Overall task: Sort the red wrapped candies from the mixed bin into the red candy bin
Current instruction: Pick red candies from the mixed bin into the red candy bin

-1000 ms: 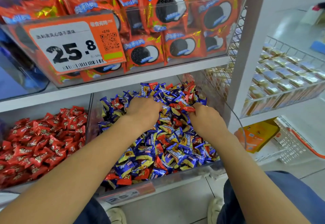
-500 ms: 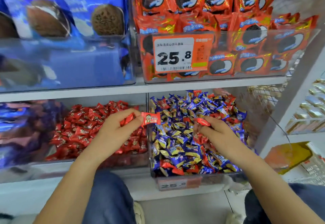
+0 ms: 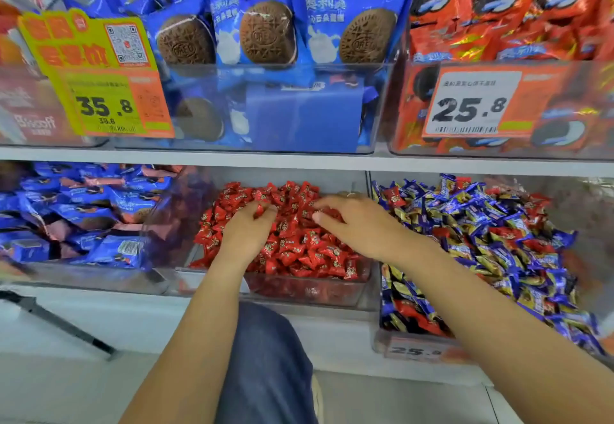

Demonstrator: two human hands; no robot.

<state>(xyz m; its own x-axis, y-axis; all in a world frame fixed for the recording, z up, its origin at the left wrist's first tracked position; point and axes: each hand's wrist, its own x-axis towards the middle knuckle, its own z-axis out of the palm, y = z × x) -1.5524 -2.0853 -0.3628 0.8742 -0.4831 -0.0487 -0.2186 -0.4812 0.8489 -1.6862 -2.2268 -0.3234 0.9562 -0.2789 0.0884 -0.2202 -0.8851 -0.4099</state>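
Head view — both hands over red candy bin

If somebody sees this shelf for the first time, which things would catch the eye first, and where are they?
Probably the red candy bin at the centre of the lower shelf, where the left hand and right hand lie on the red pile. To its right, the mixed bin shows blue and gold wrappers with some red ones. Above, the orange 25.8 price tag stands out.
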